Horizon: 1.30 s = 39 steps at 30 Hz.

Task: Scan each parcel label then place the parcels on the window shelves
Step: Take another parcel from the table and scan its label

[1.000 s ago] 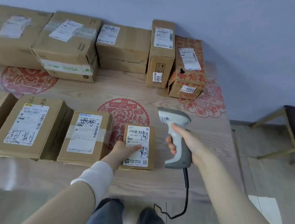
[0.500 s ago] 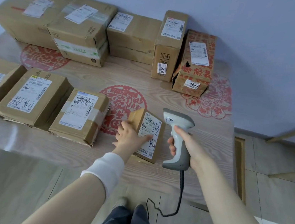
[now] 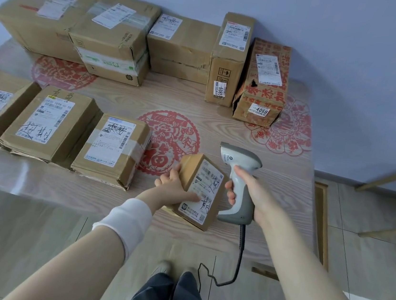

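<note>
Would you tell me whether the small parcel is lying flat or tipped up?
Tipped up: the left hand holds the small parcel tilted, one side raised above the table.

Both my arms come in from the bottom of the frame toward the centre. Left hand grips the small parcel, thumb across its front, fingers curled round the far side, white sleeve on the forearm. Right hand is wrapped round the scanner handle, forearm bare.
</note>
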Motion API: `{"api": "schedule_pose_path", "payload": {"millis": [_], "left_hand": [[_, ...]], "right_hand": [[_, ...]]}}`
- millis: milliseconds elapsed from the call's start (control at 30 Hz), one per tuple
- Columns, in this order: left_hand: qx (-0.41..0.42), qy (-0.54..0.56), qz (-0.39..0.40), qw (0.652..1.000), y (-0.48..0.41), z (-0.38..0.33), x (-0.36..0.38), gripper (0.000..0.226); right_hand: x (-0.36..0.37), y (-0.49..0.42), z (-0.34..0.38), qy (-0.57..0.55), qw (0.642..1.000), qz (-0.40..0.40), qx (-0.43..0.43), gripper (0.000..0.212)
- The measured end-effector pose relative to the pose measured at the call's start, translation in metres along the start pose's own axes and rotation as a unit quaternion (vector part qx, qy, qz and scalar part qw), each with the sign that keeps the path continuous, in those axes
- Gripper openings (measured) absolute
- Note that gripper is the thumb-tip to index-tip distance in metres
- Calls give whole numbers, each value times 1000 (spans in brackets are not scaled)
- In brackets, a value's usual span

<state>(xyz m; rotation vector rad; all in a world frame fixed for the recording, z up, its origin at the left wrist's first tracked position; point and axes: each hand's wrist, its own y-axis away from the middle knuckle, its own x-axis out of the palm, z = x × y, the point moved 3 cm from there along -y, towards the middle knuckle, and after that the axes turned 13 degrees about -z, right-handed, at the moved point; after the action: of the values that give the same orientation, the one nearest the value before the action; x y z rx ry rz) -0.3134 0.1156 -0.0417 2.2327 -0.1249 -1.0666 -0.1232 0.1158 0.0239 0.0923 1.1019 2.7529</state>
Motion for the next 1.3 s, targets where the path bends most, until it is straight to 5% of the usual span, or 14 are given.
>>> {"api": "schedule_pose_path", "payload": {"millis": [167,300,467,667,1033,1300], "left_hand": [[57,-17,8,998,8,1,5,121],[18,161,-33,986,12,5,-7,130],[35,317,-72,945,20,-18,-43,96],[134,441,-92,882,36,-80,-110,87],[284,501,-112,810,72,-153,-173,78],[299,498,-94,809,73,-154,-188,80]], "right_hand": [[1,0,-4,10,1000,8,7,36],[3,6,5,-10,1000,2,-4,31],[0,26,40,12,999,-3,-39,41],[2,73,121,13,988,-14,-150,39],[18,144,199,37,955,-34,-294,32],[19,161,209,24,947,-49,-317,28]]}}
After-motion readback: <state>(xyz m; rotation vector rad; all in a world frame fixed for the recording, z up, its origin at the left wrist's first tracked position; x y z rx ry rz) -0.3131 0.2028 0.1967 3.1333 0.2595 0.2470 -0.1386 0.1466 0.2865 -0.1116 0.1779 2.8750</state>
